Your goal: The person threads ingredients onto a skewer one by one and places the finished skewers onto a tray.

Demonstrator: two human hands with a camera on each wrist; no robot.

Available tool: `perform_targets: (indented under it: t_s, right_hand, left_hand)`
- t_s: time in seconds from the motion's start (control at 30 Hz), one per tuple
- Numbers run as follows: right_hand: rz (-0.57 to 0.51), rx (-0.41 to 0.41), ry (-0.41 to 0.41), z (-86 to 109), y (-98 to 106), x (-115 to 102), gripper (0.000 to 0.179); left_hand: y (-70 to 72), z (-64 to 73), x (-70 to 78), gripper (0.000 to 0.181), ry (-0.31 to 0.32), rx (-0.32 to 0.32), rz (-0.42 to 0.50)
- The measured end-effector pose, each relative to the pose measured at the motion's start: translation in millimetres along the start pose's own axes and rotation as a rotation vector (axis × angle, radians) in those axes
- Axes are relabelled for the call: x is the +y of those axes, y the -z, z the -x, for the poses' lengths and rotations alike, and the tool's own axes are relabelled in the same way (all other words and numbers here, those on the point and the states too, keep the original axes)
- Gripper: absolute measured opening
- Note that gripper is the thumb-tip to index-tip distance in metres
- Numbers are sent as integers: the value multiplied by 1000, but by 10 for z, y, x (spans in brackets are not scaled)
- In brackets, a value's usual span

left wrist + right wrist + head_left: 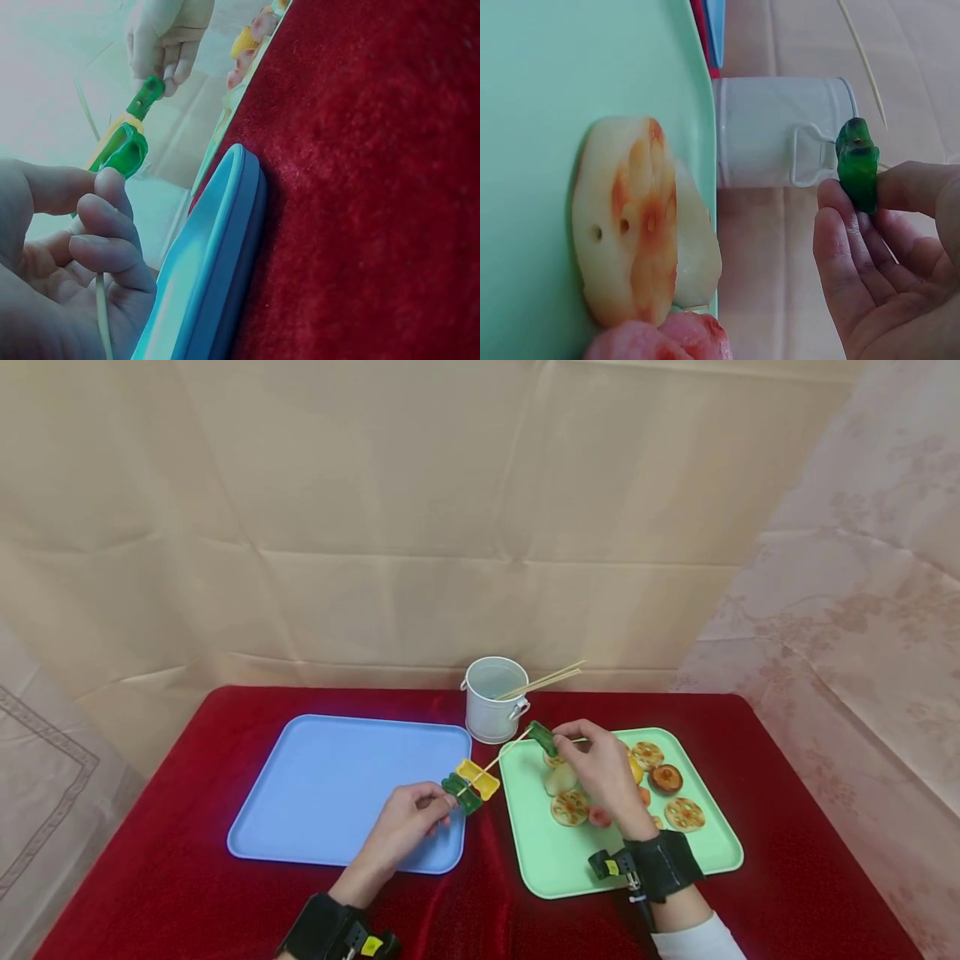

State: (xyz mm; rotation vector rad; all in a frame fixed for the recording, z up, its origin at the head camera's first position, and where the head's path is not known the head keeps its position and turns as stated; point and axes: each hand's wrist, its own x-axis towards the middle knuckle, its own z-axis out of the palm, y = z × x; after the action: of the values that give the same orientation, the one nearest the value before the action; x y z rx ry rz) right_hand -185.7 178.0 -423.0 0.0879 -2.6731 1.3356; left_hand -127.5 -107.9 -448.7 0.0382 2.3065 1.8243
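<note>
My left hand (405, 822) grips a thin wooden skewer (505, 753) near its lower end, over the right edge of the blue tray (345, 793). Close to those fingers, a green pepper piece (462, 794) and a yellow pepper piece (480, 779) sit threaded side by side. Farther up the stick, my right hand (600, 768) pinches another green pepper piece (859, 166) between thumb and fingers. That piece is on or near the skewer's upper part. The skewer's lower end (102, 315) sticks out below my left fingers in the left wrist view.
On the green tray (540, 868) lie several toy foods, including lotus root slices (684, 814), a mushroom (665, 779) and pink pieces (660, 341). A white bucket (491, 710) behind the trays holds spare skewers (551, 678). Red cloth (172, 827) covers the table.
</note>
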Motion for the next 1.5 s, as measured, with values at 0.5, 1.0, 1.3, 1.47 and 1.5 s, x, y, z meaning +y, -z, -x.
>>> perform_targets:
  t_s: [0.5,1.0,1.3,1.47,1.5]
  right_hand:
    - [-75,10,-36,3,-35,-36,20]
    - [-72,15,-26,8,-76,-30,20]
    - [-127,-24,-2,29,-99,-56,20]
    - [-146,-27,2,30,-115,-62,19]
    - [-150,-27,0,29,-115,-64,19]
  left_hand:
    - [1,14,-66,17,9,-43,-20]
    - [13,19,-62,17,9,-60,-19]
    - [-10,-4,-90,17,3,-22,-14]
    - [-13,-6,-89,17,6,-6,-17]
    - [-12,-4,-86,17,8,-5,-16]
